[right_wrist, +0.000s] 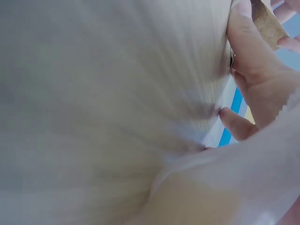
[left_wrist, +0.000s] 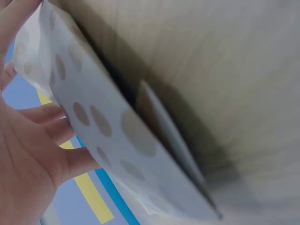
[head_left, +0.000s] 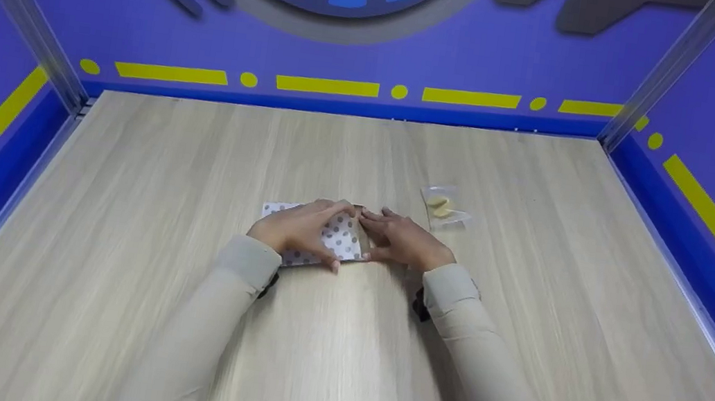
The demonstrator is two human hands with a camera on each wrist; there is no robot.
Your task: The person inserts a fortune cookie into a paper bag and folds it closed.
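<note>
A white polka-dot paper box (head_left: 342, 237) with a brown inner side lies on the table. My left hand (head_left: 301, 227) spans it from above and grips it, thumb at the near edge and fingers over the far edge. In the left wrist view the dotted side (left_wrist: 91, 110) faces the camera, and a small flap (left_wrist: 164, 126) sticks out along its lower edge. At the right end, my right hand (head_left: 411, 242) holds the box between thumb and fingers. The right wrist view shows a brown flap (right_wrist: 268, 26) beside that thumb; other fingers touch the tabletop.
Beyond my right hand lies a clear plastic bag (head_left: 460, 218) with yellowish pieces inside, and its see-through film (right_wrist: 197, 190) looms large in the right wrist view. The wooden table (head_left: 111, 264) is bounded by blue walls (head_left: 378, 56) at the back and both sides.
</note>
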